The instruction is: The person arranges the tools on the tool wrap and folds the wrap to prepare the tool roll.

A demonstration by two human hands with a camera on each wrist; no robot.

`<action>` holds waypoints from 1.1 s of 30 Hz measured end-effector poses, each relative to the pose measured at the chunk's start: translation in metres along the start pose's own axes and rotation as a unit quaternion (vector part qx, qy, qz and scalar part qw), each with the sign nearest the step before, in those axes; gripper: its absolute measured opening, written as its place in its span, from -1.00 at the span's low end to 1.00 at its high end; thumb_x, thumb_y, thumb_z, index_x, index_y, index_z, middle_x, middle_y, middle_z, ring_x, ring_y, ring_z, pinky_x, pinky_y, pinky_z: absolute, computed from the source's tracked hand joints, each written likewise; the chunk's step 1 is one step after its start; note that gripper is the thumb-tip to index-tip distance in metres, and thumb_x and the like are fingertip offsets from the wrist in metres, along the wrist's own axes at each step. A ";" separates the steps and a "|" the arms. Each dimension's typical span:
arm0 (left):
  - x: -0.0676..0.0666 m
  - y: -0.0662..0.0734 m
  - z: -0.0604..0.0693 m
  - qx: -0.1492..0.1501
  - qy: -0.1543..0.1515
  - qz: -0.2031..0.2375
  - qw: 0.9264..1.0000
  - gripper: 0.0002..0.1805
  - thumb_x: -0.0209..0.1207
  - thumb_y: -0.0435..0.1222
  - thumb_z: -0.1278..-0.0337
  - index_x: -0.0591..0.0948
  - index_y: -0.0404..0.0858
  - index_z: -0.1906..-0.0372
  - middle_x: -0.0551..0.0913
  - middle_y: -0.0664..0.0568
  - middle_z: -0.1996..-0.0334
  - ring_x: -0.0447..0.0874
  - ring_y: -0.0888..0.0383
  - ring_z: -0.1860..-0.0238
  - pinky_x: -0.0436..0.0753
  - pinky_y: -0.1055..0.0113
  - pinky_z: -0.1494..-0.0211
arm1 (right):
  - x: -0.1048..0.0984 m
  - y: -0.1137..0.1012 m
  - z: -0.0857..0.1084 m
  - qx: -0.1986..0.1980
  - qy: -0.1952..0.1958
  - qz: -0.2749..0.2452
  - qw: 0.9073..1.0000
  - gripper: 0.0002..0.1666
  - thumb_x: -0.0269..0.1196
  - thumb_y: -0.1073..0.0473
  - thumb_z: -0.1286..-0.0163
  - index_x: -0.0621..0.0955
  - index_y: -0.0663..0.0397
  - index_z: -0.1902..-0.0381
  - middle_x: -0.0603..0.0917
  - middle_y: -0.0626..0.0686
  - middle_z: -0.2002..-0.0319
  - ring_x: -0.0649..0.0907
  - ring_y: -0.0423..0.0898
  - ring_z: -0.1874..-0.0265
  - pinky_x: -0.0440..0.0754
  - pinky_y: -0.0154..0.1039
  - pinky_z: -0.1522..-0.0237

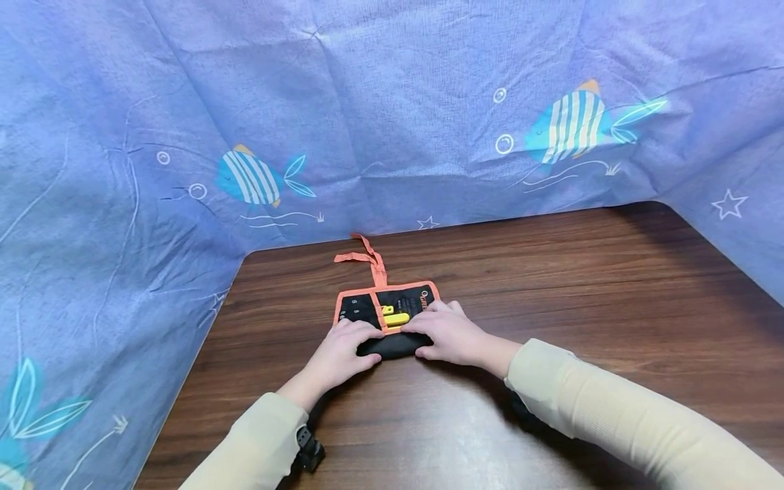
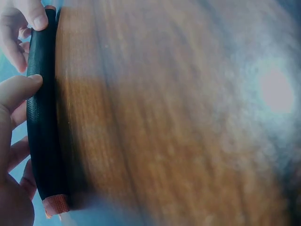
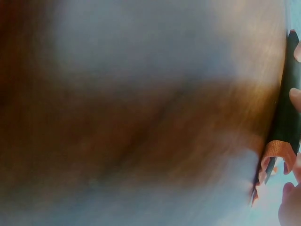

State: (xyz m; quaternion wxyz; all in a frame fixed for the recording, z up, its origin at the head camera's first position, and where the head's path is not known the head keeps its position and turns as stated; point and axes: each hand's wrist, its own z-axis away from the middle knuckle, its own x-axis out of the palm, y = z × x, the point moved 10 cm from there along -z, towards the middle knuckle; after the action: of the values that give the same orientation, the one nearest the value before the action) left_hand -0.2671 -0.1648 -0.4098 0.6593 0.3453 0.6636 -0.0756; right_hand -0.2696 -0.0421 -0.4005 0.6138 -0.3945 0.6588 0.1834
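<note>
A black tool roll [image 1: 398,346] with orange trim lies on the table, its near side folded over into a rounded black edge. Yellow tools [image 1: 397,318] show in its pockets. My left hand [image 1: 339,348] grips the left part of the folded edge, thumb on the near side and fingers over the top. On the right part, my right hand [image 1: 450,333] grips the same edge in a like way. In the left wrist view the black roll [image 2: 44,122] runs upright with both thumbs against it. The right wrist view catches its orange-trimmed end [image 3: 280,149].
Orange tie straps [image 1: 375,262] extend from the roll's far side toward the back of the brown wooden table [image 1: 551,292]. A blue cloth [image 1: 398,102] printed with fish hangs behind the table and along its sides.
</note>
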 end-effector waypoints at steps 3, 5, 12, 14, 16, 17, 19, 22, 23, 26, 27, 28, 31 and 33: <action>-0.001 0.001 0.000 0.006 0.005 -0.001 1.000 -0.61 0.34 -0.13 0.00 0.64 -0.08 0.00 0.62 0.15 0.08 0.47 0.16 0.00 0.38 0.13 -0.09 | 0.001 0.001 0.000 0.002 -0.005 0.001 1.000 -0.50 0.32 -0.08 -0.17 0.59 -0.23 -0.10 0.62 -0.16 -0.01 0.43 -0.08 0.04 0.26 -0.07 0.15; -0.001 0.002 0.000 0.008 0.007 -0.002 1.000 -0.60 0.34 -0.12 0.01 0.63 -0.07 0.00 0.61 0.16 0.08 0.46 0.16 0.01 0.38 0.13 -0.09 | 0.002 0.002 -0.001 0.004 -0.008 -0.003 1.000 -0.50 0.32 -0.08 -0.17 0.58 -0.23 -0.11 0.62 -0.16 -0.01 0.44 -0.09 0.04 0.26 -0.08 0.15; 0.002 0.003 -0.001 0.015 0.006 -0.019 1.000 -0.56 0.35 -0.10 0.04 0.62 -0.05 -0.03 0.59 0.16 0.06 0.43 0.14 0.02 0.37 0.11 -0.06 | 0.003 0.002 0.000 0.005 -0.007 -0.019 1.000 -0.47 0.35 -0.08 -0.12 0.59 -0.20 -0.09 0.62 -0.15 0.00 0.46 -0.10 0.06 0.26 -0.08 0.16; 0.003 0.003 -0.001 0.015 0.007 -0.022 1.000 -0.55 0.36 -0.09 0.04 0.61 -0.04 -0.04 0.58 0.15 0.05 0.43 0.13 0.02 0.37 0.09 -0.06 | 0.003 0.002 0.000 0.000 -0.003 -0.017 1.000 -0.47 0.36 -0.07 -0.11 0.60 -0.20 -0.08 0.62 -0.15 0.01 0.46 -0.10 0.07 0.26 -0.10 0.17; 0.003 0.003 -0.001 0.015 0.009 -0.027 0.999 -0.55 0.35 -0.09 0.04 0.61 -0.03 -0.04 0.58 0.16 0.06 0.44 0.13 0.01 0.38 0.08 -0.05 | 0.002 0.000 -0.001 -0.006 0.002 -0.015 1.000 -0.49 0.36 -0.06 -0.11 0.60 -0.19 -0.07 0.62 -0.15 0.02 0.47 -0.10 0.07 0.27 -0.11 0.18; 0.002 0.004 -0.001 0.016 0.011 -0.029 0.999 -0.56 0.35 -0.09 0.03 0.62 -0.03 -0.03 0.59 0.16 0.06 0.44 0.14 0.02 0.39 0.08 -0.05 | 0.002 0.000 -0.001 -0.008 0.004 -0.015 1.000 -0.49 0.36 -0.05 -0.11 0.61 -0.19 -0.06 0.62 -0.14 0.02 0.48 -0.10 0.08 0.27 -0.11 0.19; 0.002 0.003 -0.001 0.016 0.014 -0.034 0.999 -0.58 0.33 -0.09 0.02 0.62 -0.03 -0.02 0.59 0.18 0.07 0.45 0.16 0.02 0.39 0.11 -0.06 | 0.002 0.000 -0.001 -0.011 0.004 -0.019 1.000 -0.50 0.36 -0.05 -0.11 0.61 -0.18 -0.06 0.62 -0.13 0.02 0.49 -0.09 0.08 0.27 -0.11 0.20; 0.003 0.002 -0.002 0.012 0.014 -0.036 0.999 -0.60 0.32 -0.08 0.00 0.63 -0.02 -0.01 0.59 0.21 0.09 0.45 0.19 0.03 0.39 0.15 -0.08 | 0.003 0.001 -0.002 -0.008 -0.002 -0.031 0.999 -0.50 0.36 -0.04 -0.12 0.61 -0.16 -0.06 0.62 -0.11 0.02 0.51 -0.08 0.05 0.27 -0.11 0.19; 0.004 0.001 -0.002 0.010 0.013 -0.036 0.999 -0.60 0.32 -0.08 -0.01 0.63 -0.01 -0.01 0.59 0.22 0.09 0.44 0.20 0.02 0.39 0.16 -0.08 | 0.004 0.002 -0.002 -0.005 -0.005 -0.036 0.999 -0.50 0.36 -0.04 -0.12 0.62 -0.16 -0.06 0.62 -0.11 0.01 0.51 -0.09 0.04 0.26 -0.11 0.19; 0.004 0.000 -0.003 0.008 0.010 -0.028 1.000 -0.62 0.31 -0.08 -0.01 0.63 -0.01 0.00 0.59 0.22 0.09 0.44 0.21 0.02 0.38 0.17 -0.09 | 0.006 0.005 -0.003 0.003 -0.012 -0.048 0.999 -0.51 0.35 -0.04 -0.13 0.62 -0.16 -0.05 0.62 -0.10 0.01 0.52 -0.09 0.01 0.26 -0.12 0.19; 0.004 0.000 -0.004 0.008 0.009 -0.025 1.000 -0.62 0.31 -0.08 -0.02 0.63 -0.01 0.00 0.59 0.22 0.09 0.44 0.21 0.02 0.38 0.17 -0.10 | 0.007 0.006 -0.004 0.006 -0.015 -0.052 0.999 -0.52 0.35 -0.04 -0.13 0.62 -0.16 -0.05 0.62 -0.10 0.01 0.52 -0.10 0.00 0.25 -0.12 0.18; 0.003 0.001 -0.004 0.009 0.009 -0.022 1.000 -0.63 0.31 -0.09 -0.02 0.64 -0.01 0.01 0.59 0.22 0.09 0.44 0.20 0.01 0.38 0.16 -0.10 | 0.007 0.007 -0.004 0.008 -0.017 -0.055 0.998 -0.52 0.35 -0.04 -0.13 0.62 -0.16 -0.05 0.62 -0.11 0.01 0.52 -0.10 0.00 0.25 -0.13 0.18; 0.001 0.002 -0.005 0.013 0.007 -0.010 1.000 -0.65 0.31 -0.11 -0.02 0.64 -0.05 0.03 0.60 0.19 0.09 0.45 0.18 0.00 0.37 0.14 -0.13 | 0.008 0.009 -0.005 0.008 -0.024 -0.062 0.998 -0.53 0.34 -0.04 -0.15 0.62 -0.15 -0.05 0.62 -0.10 0.01 0.52 -0.11 -0.01 0.25 -0.13 0.17; 0.000 0.002 -0.006 0.015 0.006 0.000 1.000 -0.65 0.31 -0.13 -0.02 0.64 -0.06 0.03 0.61 0.18 0.10 0.46 0.17 -0.02 0.35 0.13 -0.17 | 0.008 0.010 -0.007 0.007 -0.030 -0.072 0.997 -0.54 0.33 -0.03 -0.16 0.62 -0.13 -0.05 0.63 -0.10 0.02 0.52 -0.10 -0.01 0.27 -0.11 0.15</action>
State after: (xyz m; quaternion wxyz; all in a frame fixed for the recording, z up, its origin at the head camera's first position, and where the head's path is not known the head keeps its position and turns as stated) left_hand -0.2709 -0.1601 -0.4081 0.6498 0.3551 0.6668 -0.0832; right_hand -0.2808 -0.0432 -0.4093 0.6476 -0.4306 0.6115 0.1458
